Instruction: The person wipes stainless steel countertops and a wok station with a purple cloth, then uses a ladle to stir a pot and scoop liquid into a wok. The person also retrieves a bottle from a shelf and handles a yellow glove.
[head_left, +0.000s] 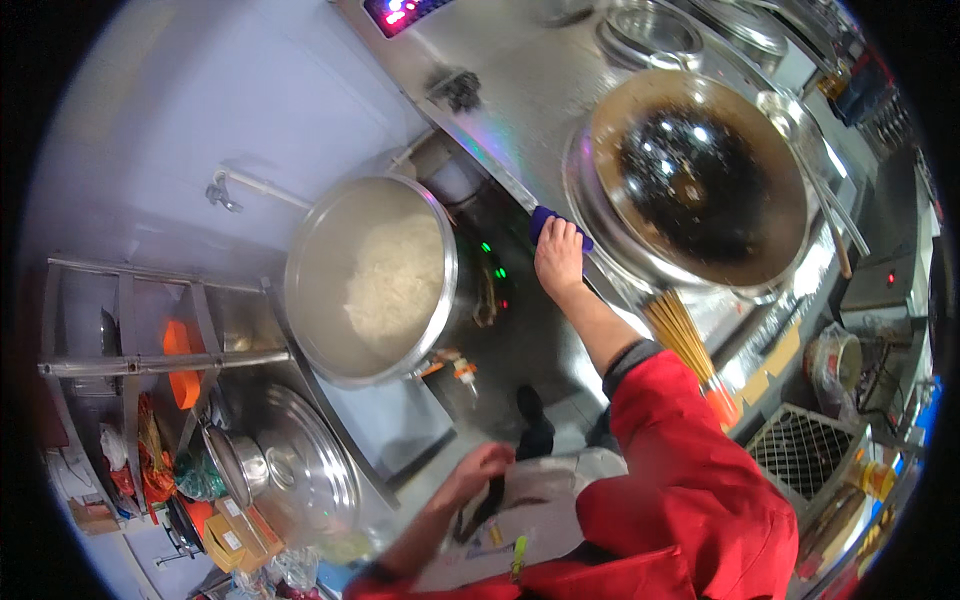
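Note:
My right hand (562,256) is closed on a purple cloth (546,220) at the edge of the steel counter (520,130). Just right of it sits a large wok (790,240) with dark, shiny liquid (690,175) in its bottom. Low in front of my body, my left hand (483,468) is blurred, close to the pale apron (530,500) and a black strap (488,510); its fingers are too smeared to read. To the left stands a big steel pot (320,290) holding a whitish mass (400,285) I cannot identify.
Several wooden sticks (680,330) stand in an orange holder (722,405) beside my right forearm. A long-handled ladle (830,200) lies right of the wok. Metal shelves (160,362) with a large round lid (330,450) and pan (240,465) line the left. A tap (222,195) juts from the wall.

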